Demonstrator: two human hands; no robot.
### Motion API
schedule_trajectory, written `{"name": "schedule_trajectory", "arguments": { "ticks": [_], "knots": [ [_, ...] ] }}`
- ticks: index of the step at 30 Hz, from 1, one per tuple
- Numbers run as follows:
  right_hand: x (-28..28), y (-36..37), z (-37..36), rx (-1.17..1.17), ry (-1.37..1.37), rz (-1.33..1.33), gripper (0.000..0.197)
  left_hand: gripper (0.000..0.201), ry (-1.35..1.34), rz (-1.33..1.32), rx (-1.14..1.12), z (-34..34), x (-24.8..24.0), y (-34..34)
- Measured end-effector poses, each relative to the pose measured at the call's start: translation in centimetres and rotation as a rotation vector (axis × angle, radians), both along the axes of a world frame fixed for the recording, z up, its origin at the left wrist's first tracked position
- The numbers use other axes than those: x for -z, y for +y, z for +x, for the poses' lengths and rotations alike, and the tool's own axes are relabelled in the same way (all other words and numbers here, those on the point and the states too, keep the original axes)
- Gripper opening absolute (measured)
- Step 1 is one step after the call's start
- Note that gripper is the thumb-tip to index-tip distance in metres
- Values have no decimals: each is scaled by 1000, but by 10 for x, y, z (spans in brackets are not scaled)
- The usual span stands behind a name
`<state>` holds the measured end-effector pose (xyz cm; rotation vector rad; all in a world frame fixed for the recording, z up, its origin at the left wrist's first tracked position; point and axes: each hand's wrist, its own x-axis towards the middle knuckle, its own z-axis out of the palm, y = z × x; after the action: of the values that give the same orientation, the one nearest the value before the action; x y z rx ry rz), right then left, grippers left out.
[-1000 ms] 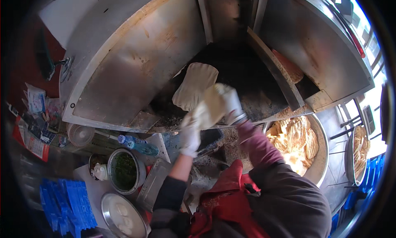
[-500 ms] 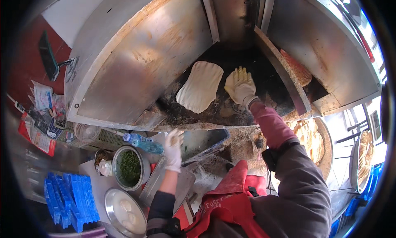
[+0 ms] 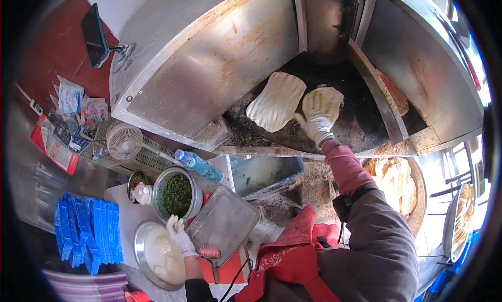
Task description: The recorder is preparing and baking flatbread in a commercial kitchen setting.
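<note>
Over the dark round griddle (image 3: 361,126), my right hand (image 3: 317,123) in a whitish glove lies flat, fingers spread, on a small pale dough piece (image 3: 333,97). Just left of it is a larger, stretched dough sheet (image 3: 276,101) with ridges. My left hand (image 3: 181,238), also gloved, hovers by the rim of a metal bowl (image 3: 142,234) that holds several soft white dough lumps (image 3: 166,260). Its fingers are slightly bent and apart, with nothing seen in them. Close to it are a pot of chopped greens (image 3: 178,194) and a metal tray (image 3: 222,223).
Metal walls surround the griddle, with a divider (image 3: 380,95) at its right. A red-handled brush (image 3: 210,254) lies by the tray. A blue bottle (image 3: 200,167), a small fan (image 3: 124,142) and blue stacked trays (image 3: 89,231) are at left. Flatbreads (image 3: 391,181) fill a round container at right.
My left hand has moved down and nearer, from beside the bottle to the dough bowl. My right hand stays on the griddle, and the dough beneath it now spreads past its fingers. The view has shifted.
</note>
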<state>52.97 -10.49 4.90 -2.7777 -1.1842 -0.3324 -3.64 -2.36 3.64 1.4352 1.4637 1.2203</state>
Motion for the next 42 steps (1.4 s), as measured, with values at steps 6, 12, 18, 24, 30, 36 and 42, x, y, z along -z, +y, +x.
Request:
{"name": "schedule_trajectory", "arguments": {
  "ticks": [6, 12, 18, 24, 30, 36, 42],
  "knots": [
    [14, -36, -35, -151, 8, 212, 95, 39, 368, 96, -249, -107, 32, -38],
    [14, 16, 43, -117, -38, 138, 91, 37, 84, -91, -335, -123, 24, -61],
    [-19, 35, 55, -131, 2, -21, 89, 36, 158, -47, -413, -190, 55, -64],
    [-18, 24, 25, -21, -68, 76, 93, 33, 206, 6, -587, -237, 83, -82],
    [2, 15, -18, -88, 30, 115, 100, 30, 441, -163, -531, -228, 93, -98],
    [5, 3, -109, -235, 82, 36, 106, 30, 687, -131, -510, -225, 88, -96],
    [17, -38, -59, -66, 85, 310, 104, 28, 692, -132, -508, -215, 81, -93]
  ]
}}
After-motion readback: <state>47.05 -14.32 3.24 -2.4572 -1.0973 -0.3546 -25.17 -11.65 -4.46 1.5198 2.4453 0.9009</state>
